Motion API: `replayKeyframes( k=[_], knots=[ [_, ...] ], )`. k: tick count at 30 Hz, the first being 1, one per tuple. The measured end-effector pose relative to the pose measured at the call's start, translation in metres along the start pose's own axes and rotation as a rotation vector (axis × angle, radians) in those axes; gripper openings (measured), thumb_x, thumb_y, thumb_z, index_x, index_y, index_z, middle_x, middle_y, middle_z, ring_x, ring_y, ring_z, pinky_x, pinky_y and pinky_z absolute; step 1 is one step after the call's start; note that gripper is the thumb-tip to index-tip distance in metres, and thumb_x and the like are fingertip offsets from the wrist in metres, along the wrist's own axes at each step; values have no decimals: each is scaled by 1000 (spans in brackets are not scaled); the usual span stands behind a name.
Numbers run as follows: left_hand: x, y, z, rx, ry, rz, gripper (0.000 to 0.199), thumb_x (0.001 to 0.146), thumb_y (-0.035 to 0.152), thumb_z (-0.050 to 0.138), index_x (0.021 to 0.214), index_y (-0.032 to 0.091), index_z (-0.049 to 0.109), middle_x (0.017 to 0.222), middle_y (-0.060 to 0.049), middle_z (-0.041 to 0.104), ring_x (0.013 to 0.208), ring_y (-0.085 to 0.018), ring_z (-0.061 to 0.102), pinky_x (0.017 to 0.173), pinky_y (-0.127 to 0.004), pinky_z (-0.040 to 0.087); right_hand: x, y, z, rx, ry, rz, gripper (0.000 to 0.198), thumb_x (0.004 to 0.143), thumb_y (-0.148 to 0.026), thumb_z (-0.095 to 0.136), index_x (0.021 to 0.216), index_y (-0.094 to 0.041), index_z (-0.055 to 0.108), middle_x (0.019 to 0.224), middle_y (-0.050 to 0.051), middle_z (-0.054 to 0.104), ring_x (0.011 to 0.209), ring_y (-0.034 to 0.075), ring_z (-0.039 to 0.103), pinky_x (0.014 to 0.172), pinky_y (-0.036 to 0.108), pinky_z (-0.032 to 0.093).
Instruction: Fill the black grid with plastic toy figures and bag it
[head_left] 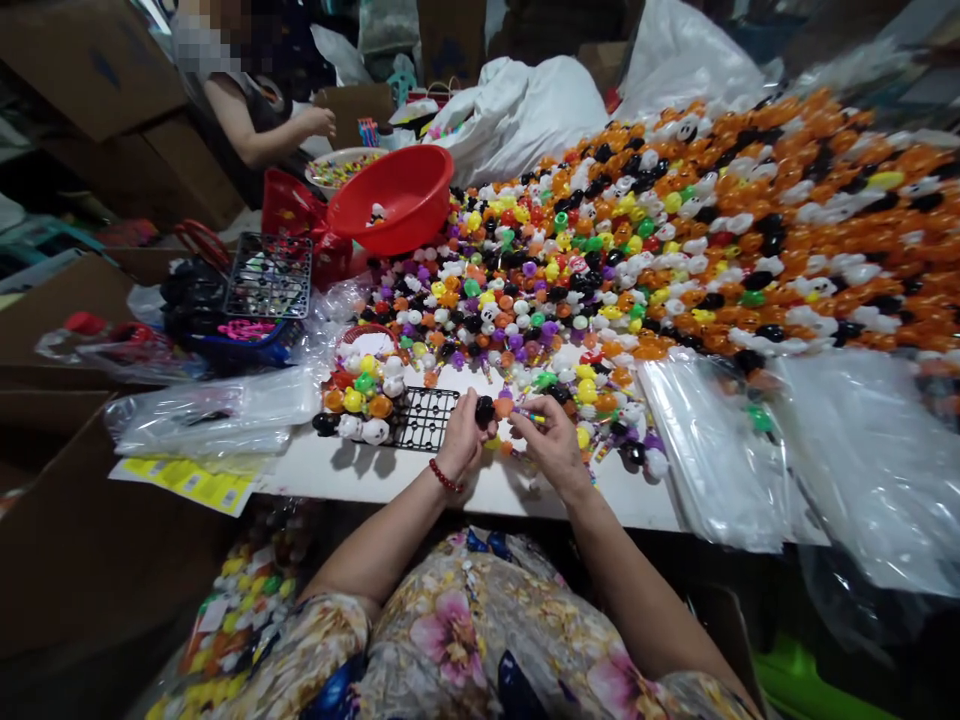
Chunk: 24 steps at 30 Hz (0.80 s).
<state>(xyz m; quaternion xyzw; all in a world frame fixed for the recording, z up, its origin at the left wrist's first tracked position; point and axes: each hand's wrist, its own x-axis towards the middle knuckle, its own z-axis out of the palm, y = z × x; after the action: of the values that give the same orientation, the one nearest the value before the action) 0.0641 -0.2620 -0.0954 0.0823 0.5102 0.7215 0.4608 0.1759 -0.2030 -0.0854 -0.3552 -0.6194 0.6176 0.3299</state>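
A: Dial centred on your hands. Nine o'clock: grouped toys point(366, 392), then a black grid tray point(427, 420). Centre: your left hand point(460, 440) grips a black toy point(485, 410); beside it, an orange toy point(503, 408), its striped stick point(535, 416) pinched by your right hand point(553, 440).

B: Step in hand?

A: Seemingly, bringing toys together; the next move calls for light, aligned fingertips.

B: Unclear?

A: Your fingers hide any contact; at two o'clock, the heap point(795, 235) blurs.

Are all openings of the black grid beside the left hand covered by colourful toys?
No, the colourful toys leave many openings uncovered in the part of the black grid nearest the left hand.
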Motion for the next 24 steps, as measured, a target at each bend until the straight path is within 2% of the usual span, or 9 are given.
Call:
replayKeyframes(
  k=[4,8,12,17,21,24],
  knots=[
    [0,-1,0,29,46,7,51,81,69,59,74,20,46,48,6,51,39,-7,47,40,-19,29,0,4,-5,-37,-55,9,39,69,-55,74,79,-21,58,70,-2,60,58,13,56,53,24,46],
    [1,0,0,40,28,12,52,79,69,61,74,20,45,47,7,49,38,-7,46,39,-18,27,-1,13,-10,-96,-45,-6,35,72,-53,72,78,-21,60,70,-2,60,59,13,56,53,25,46],
    [2,-1,-1,69,18,4,50,82,68,59,76,21,42,52,7,50,40,-7,47,38,-18,27,-2,14,-11,-100,-52,-36,32,73,-51,72,79,-21,61,77,0,63,65,14,59,60,27,51],
    [2,-7,-2,151,9,15,49,86,68,52,77,21,41,53,6,51,40,-7,45,39,-19,30,-9,10,-9,-105,-80,-67,30,79,-49,67,92,-22,65,91,4,69,81,18,66,72,31,55],
    [1,-10,-1,135,55,-2,50,86,69,51,77,22,41,58,6,50,41,-7,43,40,-20,31,-14,13,-9,-187,-108,-126,24,82,-45,65,89,-22,65,85,3,70,81,19,67,77,33,55],
    [1,-11,-1,184,26,5,49,88,69,48,77,22,40,56,7,47,41,-8,42,41,-21,31,-14,15,-11,-242,-96,-132,24,81,-45,66,87,-22,65,85,3,70,81,20,67,76,33,55]
  ],
)
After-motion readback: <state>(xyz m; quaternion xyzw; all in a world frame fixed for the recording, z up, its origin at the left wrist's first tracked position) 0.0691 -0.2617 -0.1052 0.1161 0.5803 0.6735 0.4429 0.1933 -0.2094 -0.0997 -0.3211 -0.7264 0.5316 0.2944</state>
